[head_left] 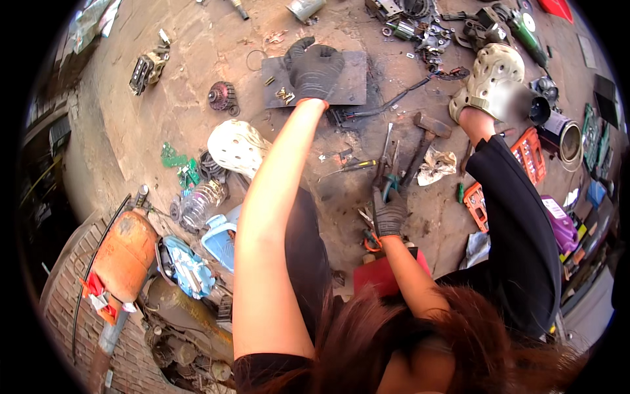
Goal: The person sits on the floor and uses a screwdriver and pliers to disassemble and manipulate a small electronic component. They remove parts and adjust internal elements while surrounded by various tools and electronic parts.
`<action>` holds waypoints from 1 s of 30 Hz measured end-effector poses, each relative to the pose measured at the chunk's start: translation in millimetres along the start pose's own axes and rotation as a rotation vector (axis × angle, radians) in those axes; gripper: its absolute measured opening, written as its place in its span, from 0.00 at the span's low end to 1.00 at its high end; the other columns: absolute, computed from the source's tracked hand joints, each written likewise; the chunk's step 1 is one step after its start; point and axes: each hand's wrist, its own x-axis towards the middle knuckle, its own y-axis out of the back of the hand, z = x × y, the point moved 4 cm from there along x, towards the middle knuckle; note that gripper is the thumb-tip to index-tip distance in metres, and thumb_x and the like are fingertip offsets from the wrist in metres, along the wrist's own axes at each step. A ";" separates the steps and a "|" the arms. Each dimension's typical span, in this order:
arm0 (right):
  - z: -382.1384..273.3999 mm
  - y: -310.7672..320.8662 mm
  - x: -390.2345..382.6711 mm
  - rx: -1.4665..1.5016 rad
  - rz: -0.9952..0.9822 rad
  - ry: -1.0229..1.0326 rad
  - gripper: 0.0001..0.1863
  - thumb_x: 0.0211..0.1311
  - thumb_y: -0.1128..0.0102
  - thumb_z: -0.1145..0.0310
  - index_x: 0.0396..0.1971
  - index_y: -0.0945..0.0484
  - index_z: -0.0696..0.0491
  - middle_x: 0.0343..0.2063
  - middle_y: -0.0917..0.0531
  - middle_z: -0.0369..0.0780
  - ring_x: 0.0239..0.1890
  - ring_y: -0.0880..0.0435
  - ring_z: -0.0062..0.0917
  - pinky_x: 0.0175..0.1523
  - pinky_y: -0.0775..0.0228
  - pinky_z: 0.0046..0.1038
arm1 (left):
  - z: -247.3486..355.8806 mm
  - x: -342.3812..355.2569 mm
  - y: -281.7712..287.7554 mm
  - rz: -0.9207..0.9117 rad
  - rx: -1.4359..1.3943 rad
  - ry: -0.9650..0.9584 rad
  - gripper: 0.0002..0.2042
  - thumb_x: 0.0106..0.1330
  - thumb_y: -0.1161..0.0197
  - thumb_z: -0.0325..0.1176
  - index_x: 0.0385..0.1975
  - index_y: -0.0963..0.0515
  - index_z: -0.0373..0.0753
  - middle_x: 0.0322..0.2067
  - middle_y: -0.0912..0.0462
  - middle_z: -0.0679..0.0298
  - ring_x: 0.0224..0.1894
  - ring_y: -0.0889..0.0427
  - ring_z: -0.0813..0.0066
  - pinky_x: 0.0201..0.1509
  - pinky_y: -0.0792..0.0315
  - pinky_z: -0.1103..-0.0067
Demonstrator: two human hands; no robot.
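My gloved left hand (315, 71) rests over a dark metal plate (351, 82), fingers bent and their tips hidden, so any held item cannot be made out. Small brass pieces (285, 96) lie beside it on the plate. Lower right of that, my gloved right hand (390, 215) is closed around pliers with teal handles (392, 182). Around it lie a hammer (430, 125), a yellow-handled screwdriver (361, 164), other hand tools and a crumpled rag (438, 164). Black cables (367, 113) run below the plate.
My shoed feet (489, 62) flank the work area. Metal parts (420, 29) and a green power tool (528, 36) lie at the upper right; orange tool cases (528, 154) at right. An orange cylinder (125, 246), plastic bottle (203, 203) and blue container (220, 240) are at left.
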 end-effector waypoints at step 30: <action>11.4 26.0 19.4 -0.064 0.409 0.219 0.12 0.51 0.36 0.66 0.34 0.23 0.55 0.39 0.24 0.47 0.44 0.26 0.40 0.50 0.33 0.37 | -0.8 -20.9 25.7 -0.463 -0.285 -0.066 0.13 0.60 0.42 0.33 0.42 0.19 0.36 0.43 0.18 0.62 0.46 0.24 0.74 0.54 0.34 0.80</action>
